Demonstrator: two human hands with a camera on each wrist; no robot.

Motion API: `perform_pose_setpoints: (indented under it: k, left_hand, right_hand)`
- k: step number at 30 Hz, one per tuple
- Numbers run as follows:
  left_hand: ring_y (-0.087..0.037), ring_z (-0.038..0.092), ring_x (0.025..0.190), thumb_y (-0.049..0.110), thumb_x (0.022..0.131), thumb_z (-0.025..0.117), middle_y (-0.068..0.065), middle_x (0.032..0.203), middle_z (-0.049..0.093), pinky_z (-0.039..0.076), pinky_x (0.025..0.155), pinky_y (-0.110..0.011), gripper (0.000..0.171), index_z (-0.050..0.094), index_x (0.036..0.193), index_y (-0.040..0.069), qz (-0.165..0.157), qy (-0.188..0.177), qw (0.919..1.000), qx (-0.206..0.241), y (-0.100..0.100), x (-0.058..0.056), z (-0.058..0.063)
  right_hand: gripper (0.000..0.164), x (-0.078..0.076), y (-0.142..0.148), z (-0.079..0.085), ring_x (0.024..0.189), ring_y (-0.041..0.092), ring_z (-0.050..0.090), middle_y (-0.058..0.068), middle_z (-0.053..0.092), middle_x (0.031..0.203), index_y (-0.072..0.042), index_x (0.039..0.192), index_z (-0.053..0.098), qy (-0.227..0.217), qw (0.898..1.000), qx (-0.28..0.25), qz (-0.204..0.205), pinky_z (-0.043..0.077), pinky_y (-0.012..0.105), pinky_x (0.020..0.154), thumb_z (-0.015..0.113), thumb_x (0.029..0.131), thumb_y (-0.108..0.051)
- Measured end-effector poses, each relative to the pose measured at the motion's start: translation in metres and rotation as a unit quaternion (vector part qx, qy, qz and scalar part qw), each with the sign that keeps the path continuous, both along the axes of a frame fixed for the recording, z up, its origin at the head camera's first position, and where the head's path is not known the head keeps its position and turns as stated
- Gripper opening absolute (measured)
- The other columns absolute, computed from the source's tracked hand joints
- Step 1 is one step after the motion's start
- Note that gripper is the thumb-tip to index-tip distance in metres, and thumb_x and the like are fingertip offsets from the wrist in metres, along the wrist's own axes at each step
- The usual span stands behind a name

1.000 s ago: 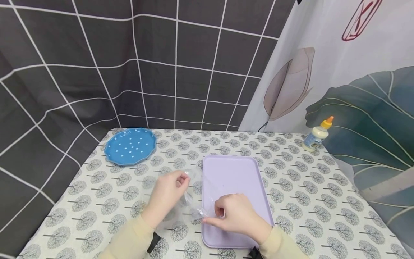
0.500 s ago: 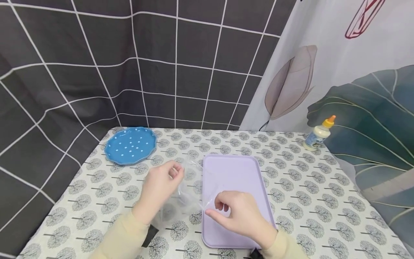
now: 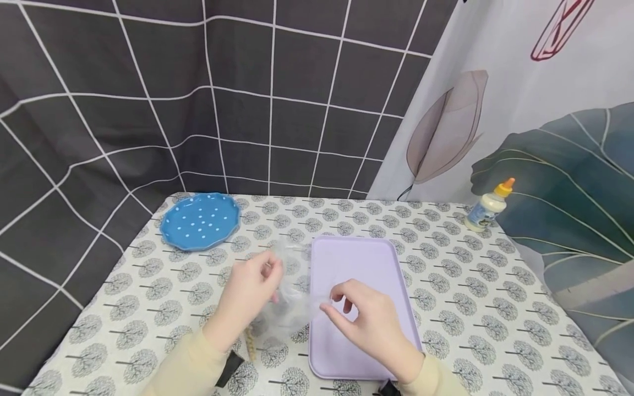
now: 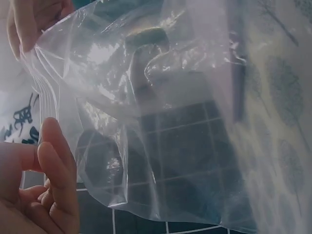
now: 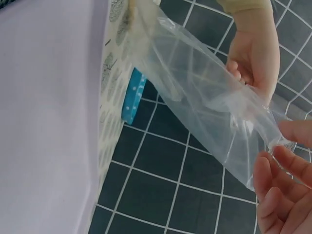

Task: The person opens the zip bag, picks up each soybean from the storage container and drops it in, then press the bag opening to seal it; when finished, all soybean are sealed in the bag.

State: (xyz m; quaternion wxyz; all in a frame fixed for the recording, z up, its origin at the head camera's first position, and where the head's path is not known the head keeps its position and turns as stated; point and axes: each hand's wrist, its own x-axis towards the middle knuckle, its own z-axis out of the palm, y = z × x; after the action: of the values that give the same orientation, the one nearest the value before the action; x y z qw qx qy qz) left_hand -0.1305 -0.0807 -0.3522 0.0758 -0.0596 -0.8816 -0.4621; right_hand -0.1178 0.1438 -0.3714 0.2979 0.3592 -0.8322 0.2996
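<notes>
A clear plastic bag (image 3: 293,311) is stretched between my two hands above the table. My left hand (image 3: 250,283) pinches its upper left edge between thumb and fingers. On the other side my right hand (image 3: 369,319), over the purple tray (image 3: 356,264), pinches the bag's edge between thumb and forefinger. Ridged lines run along the bag's edge (image 4: 46,100) in the left wrist view. A narrow yellowish patterned strip (image 3: 250,344) shows by the left wrist; its kind is unclear.
A blue plate with white dots (image 3: 200,223) lies at the back left. A glue bottle with an orange tip (image 3: 485,212) stands at the back right. The tablecloth (image 3: 163,308) has a tree print, and a dark checked curtain (image 3: 238,110) hangs behind.
The left hand has shifted slightly left and up, the right hand slightly right and up. The bag between them has spread out more. The yellowish strip has come into sight.
</notes>
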Motion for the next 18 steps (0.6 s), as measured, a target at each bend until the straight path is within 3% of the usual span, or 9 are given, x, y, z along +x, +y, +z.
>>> perform_pose_setpoints:
  k: [3,6,9,12,15,18]
  left_hand:
    - [-0.007,0.052,0.048,0.019,0.095,0.054,0.007,0.060,0.057,0.041,0.039,-0.020,0.018,0.064,0.082,0.013,0.002,0.020,0.9996,-0.020,-0.002,0.002,-0.002]
    - [-0.008,0.054,0.066,0.019,0.090,0.062,0.007,0.076,0.061,0.047,0.058,-0.025,0.013,0.067,0.079,0.018,0.016,0.083,0.9950,-0.054,-0.003,0.004,-0.003]
    - [-0.017,0.054,0.095,0.018,0.084,0.068,0.001,0.105,0.064,0.047,0.081,-0.040,0.009,0.068,0.075,0.021,0.020,0.154,0.9855,-0.068,-0.006,0.003,-0.004]
    - [-0.026,0.049,0.115,0.015,0.082,0.070,-0.003,0.125,0.061,0.040,0.095,-0.055,0.009,0.068,0.074,0.020,-0.001,0.192,0.9805,-0.043,-0.010,0.002,-0.004]
    - [-0.026,0.051,0.118,0.013,0.082,0.070,-0.001,0.123,0.064,0.038,0.099,-0.057,0.008,0.070,0.076,0.019,-0.022,0.206,0.9781,-0.014,-0.012,0.004,-0.005]
    - [-0.023,0.056,0.111,0.012,0.083,0.069,0.001,0.111,0.069,0.043,0.098,-0.046,0.006,0.071,0.081,0.016,-0.040,0.223,0.9739,0.008,-0.012,0.006,-0.004]
  right_hand:
    - [0.010,-0.001,0.000,0.001,0.061,0.003,0.053,-0.005,0.063,0.078,-0.014,0.087,0.062,-0.005,0.999,-0.037,0.016,0.042,0.007,0.054,0.067,0.088,-0.023]
    - [0.006,0.000,0.001,0.004,0.063,0.006,0.056,0.000,0.063,0.082,-0.010,0.086,0.064,-0.019,0.996,-0.079,0.034,0.045,0.007,0.053,0.066,0.089,-0.015]
    - [0.002,0.000,0.003,0.007,0.067,0.011,0.060,0.006,0.065,0.090,-0.008,0.085,0.065,-0.028,0.992,-0.114,0.039,0.049,0.009,0.055,0.067,0.086,-0.008]
    - [0.009,0.000,0.007,0.011,0.066,0.010,0.063,0.015,0.067,0.101,-0.007,0.084,0.066,-0.047,0.986,-0.150,0.061,0.052,0.012,0.054,0.068,0.081,0.002]
    - [0.019,-0.001,0.010,0.016,0.063,0.009,0.063,0.019,0.066,0.104,-0.005,0.084,0.067,-0.076,0.975,-0.185,0.097,0.053,0.015,0.052,0.067,0.076,0.012]
    - [0.023,-0.002,0.012,0.019,0.064,0.011,0.063,0.018,0.068,0.098,-0.002,0.088,0.068,-0.090,0.968,-0.204,0.117,0.054,0.017,0.054,0.065,0.075,0.017]
